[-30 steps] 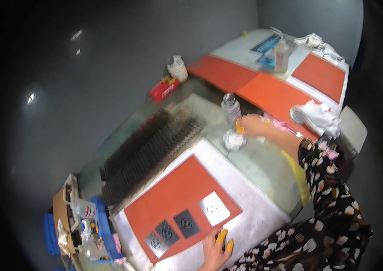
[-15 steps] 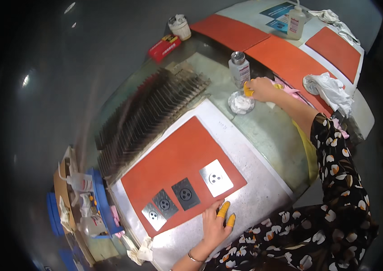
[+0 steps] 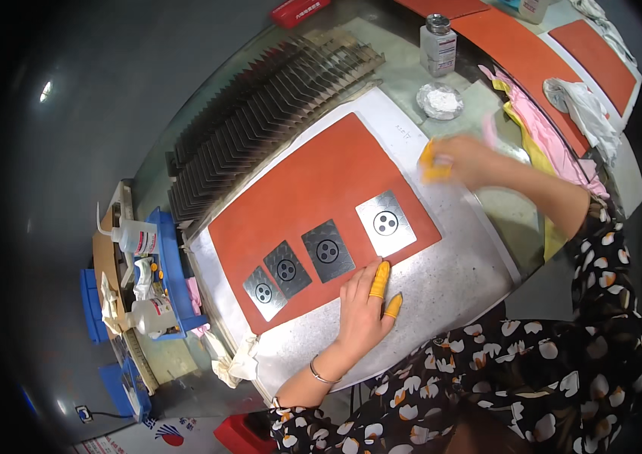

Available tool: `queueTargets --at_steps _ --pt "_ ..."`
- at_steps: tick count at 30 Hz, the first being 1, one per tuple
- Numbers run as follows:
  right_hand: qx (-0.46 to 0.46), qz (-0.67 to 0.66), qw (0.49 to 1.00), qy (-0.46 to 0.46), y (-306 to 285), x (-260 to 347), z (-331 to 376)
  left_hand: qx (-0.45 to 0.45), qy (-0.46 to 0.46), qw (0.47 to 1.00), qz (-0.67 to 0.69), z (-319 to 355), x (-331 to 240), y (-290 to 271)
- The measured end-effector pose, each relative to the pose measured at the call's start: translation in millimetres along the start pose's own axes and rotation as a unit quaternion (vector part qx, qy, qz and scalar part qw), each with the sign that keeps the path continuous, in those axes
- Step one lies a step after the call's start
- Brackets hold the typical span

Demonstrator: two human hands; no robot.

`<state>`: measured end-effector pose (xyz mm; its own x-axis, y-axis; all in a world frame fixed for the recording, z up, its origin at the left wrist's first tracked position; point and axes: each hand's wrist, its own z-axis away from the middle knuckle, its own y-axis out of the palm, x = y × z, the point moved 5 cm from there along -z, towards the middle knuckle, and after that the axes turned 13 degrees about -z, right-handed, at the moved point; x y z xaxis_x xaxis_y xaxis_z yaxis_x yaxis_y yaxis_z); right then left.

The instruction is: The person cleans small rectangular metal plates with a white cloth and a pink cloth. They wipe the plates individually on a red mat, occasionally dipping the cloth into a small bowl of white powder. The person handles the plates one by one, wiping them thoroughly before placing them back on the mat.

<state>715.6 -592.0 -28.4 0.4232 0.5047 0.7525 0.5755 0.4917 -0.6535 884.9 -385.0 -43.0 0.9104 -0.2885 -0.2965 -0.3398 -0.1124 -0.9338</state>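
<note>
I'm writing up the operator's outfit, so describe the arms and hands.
The sleeves are black with a white and orange petal print. The left hand wears two yellow finger covers and a thin silvery wrist bangle. The right hand, blurred, also wears yellow finger covers.

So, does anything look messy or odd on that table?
Mostly minor: the pale sheet under the red mat is speckled with dark marks along its near part, so it looks grubby. A pink cloth lies crumpled at the right. No spill or breakage is evident.

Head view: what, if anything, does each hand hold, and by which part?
The left hand holds nothing; the right hand is too blurred to tell.
</note>
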Motion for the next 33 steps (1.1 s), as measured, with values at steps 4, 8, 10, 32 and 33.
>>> queueTargets --at_steps 4,8,10,32,33 --pt "0.045 -0.027 0.999 0.001 48.2 20.6 -12.6 0.008 0.033 0.999 -0.024 0.1 2.4 -1.2" --pt "0.036 0.058 0.997 -0.032 67.5 25.9 -30.5 0.004 0.033 0.999 -0.029 0.3 3.7 3.0" --pt "0.030 0.089 0.992 -0.090 79.9 35.2 -31.8 0.004 0.028 0.999 -0.022 -0.9 3.2 3.7" --pt "0.085 0.097 0.982 -0.140 92.0 30.0 -49.1 -0.042 0.019 0.998 -0.053 -3.0 3.7 6.5" --pt "0.097 0.095 0.984 -0.117 88.0 25.4 -46.4 -0.048 0.015 0.997 -0.052 -0.8 5.7 5.9"
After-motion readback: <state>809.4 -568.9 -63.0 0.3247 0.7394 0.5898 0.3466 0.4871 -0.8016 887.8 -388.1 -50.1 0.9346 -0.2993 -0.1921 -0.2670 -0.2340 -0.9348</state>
